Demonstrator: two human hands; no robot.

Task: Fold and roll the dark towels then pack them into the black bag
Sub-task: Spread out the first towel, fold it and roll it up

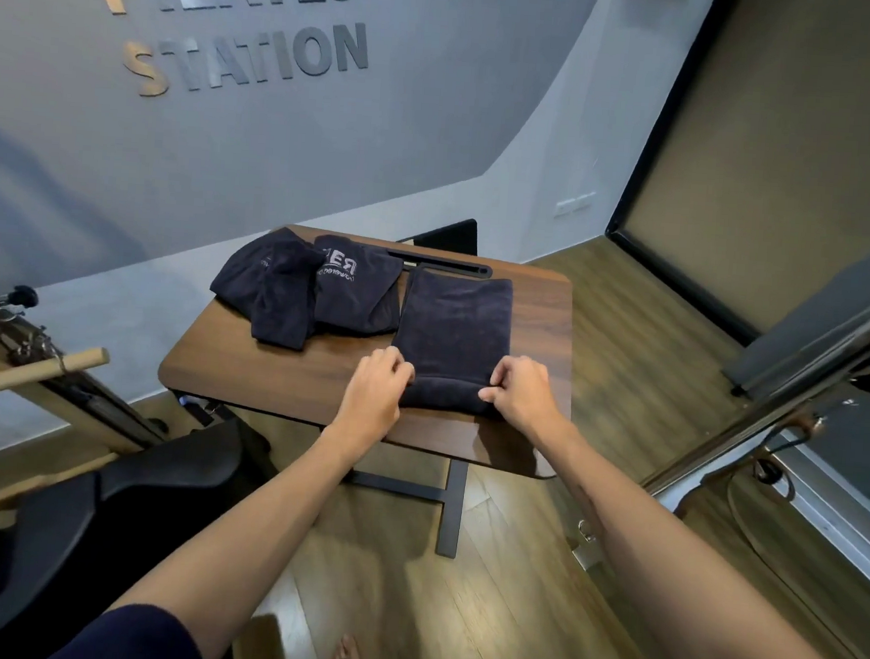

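On the far left, beside the table, a metal frame carries a wooden bar, and a black padded seat sits lower down near the floor. Behind it all a grey wall bears raised letters reading "STATION" under a partly cut-off word.

Across the wooden table top, toward its far left corner, lies a heap of dark towels, loosely bunched, with a dark printed piece just beside it showing pale lettering; whether that piece is a towel or the bag cannot be told. A black slot bar runs along the far edge behind them.

Next comes the left hand, fingers curled down onto the near left end of the folded towel. This towel lies flat as a long rectangle on the right half of the table, its near end turned up into a thick roll at the table's front edge. The right hand pinches the roll's right end, thumb and fingers bent round the cloth. The 2 hands sit at opposite ends of the roll, both bare forearms reaching in from below.

Farther right, wooden floor runs to a dark-framed panel, and slanted metal rails cross the right edge.
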